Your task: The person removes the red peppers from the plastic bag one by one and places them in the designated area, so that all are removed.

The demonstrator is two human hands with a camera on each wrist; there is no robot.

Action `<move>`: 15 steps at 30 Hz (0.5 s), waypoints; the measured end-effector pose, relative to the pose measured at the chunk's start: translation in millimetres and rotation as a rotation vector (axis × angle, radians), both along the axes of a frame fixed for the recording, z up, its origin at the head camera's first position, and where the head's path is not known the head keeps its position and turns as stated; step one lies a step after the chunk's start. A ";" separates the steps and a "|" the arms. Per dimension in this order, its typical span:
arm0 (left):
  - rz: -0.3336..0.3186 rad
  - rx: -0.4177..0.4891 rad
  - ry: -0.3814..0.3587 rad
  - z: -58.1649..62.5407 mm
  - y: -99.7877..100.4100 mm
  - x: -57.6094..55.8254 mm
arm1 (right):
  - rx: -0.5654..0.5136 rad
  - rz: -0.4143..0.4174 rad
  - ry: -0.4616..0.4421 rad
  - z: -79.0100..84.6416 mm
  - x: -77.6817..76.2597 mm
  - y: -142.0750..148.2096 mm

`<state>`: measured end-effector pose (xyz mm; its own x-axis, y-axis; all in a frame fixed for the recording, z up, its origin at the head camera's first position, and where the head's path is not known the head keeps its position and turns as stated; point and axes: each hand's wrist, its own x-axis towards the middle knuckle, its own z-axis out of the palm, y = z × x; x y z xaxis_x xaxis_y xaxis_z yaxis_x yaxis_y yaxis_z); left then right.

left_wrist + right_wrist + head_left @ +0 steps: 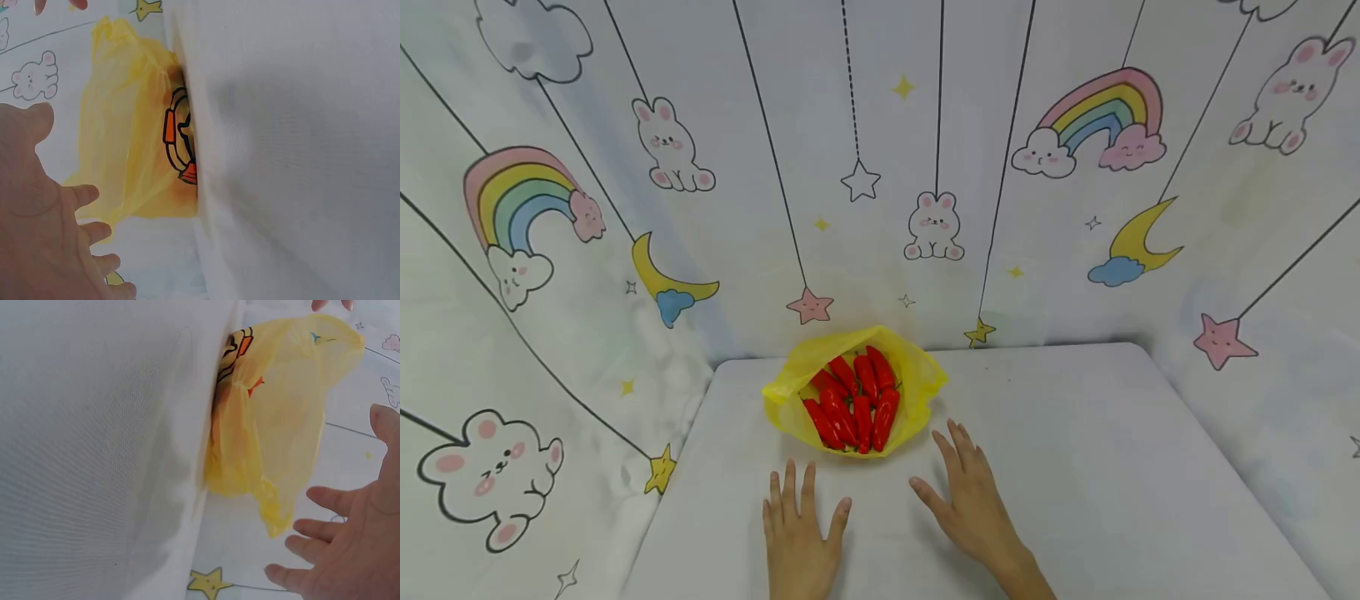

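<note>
A yellow plastic bag (921, 379) sits with its mouth spread wide near the table's far edge. Inside it lie several red chili peppers (842, 412). My left hand (801, 537) is in front of the bag, to its lower left, fingers spread and holding nothing. On the other side my right hand (973, 504) is to the bag's lower right, fingers also apart and nothing in them. Neither hand touches the bag. An orange and black print marks the bag (134, 125) in the left wrist view; the peppers are mostly hidden by its wall there.
The white table (1090, 467) stretches to both sides of the bag. Behind and beside it rises a white backdrop (880, 275) printed with rabbits, rainbows, moons and stars.
</note>
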<state>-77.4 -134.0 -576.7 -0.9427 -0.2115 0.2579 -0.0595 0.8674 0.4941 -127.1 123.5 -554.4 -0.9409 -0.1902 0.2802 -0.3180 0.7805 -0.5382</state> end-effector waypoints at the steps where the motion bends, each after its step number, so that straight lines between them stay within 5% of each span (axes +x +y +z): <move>1: 0.003 0.003 -0.004 0.9 -1.3 0.3 | -0.003 0.001 -0.004 0.2 -0.6 -0.6; 15: 0.001 0.045 -0.071 13.3 -18.2 -8.1 | -0.008 0.004 -0.035 2.8 -12.0 -8.2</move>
